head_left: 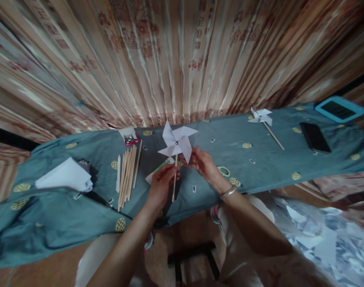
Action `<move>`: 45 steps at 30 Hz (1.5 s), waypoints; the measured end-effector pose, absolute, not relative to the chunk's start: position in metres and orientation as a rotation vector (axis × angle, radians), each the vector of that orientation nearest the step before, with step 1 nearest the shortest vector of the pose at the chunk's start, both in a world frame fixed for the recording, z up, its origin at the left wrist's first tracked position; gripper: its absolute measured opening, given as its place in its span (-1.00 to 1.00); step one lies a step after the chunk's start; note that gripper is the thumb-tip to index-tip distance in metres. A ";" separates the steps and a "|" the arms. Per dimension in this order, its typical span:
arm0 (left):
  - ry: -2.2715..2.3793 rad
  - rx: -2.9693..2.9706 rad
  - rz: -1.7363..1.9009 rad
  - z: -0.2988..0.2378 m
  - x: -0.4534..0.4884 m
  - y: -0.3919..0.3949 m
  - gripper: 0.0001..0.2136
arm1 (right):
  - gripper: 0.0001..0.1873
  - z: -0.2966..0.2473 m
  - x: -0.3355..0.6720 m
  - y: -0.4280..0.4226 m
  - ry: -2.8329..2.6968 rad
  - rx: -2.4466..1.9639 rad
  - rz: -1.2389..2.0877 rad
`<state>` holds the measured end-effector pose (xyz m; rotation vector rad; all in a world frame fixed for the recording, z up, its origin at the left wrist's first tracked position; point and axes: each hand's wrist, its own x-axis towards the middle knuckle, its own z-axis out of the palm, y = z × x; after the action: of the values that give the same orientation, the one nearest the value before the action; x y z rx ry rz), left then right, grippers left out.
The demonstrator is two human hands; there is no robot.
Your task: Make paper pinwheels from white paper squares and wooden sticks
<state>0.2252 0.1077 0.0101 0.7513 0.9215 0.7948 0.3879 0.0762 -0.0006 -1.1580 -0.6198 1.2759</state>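
A white paper pinwheel stands upright on a thin wooden stick, with a shiny metal pin at its centre. My left hand is closed on the stick below the blades. Beside the lower right blade is my right hand, its fingers loosely apart at the paper's edge; some fingertips are hidden, and I cannot tell whether they touch it. Behind my left hand lies a partly covered flat green and pale item. Left of it, several wooden sticks lie in a bundle near a small red and white box of metal pins.
On the teal tablecloth, folded white paper lies left. Right are another pinwheel, a black phone and a blue-framed tablet. A pale green ring lies near my right wrist. A curtain hangs behind.
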 end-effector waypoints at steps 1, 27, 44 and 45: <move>0.929 0.759 0.816 0.010 0.223 0.110 -0.65 | -0.41 -0.001 0.385 0.073 -0.672 -1.160 1.292; 1.045 0.873 0.815 0.001 0.206 0.112 -0.72 | -0.61 -0.004 0.367 0.063 -1.244 -1.285 1.588; 1.050 1.011 0.615 -0.003 0.214 0.097 -0.67 | -0.51 0.020 0.438 0.084 -0.663 -1.348 0.902; 1.053 1.014 0.625 -0.003 0.214 0.098 -0.67 | -0.52 0.019 0.438 0.084 -0.657 -1.360 0.899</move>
<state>0.2142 0.0983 -0.0028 1.0139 1.0534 0.6252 0.4381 0.0842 0.0189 -1.3604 -0.6571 0.8994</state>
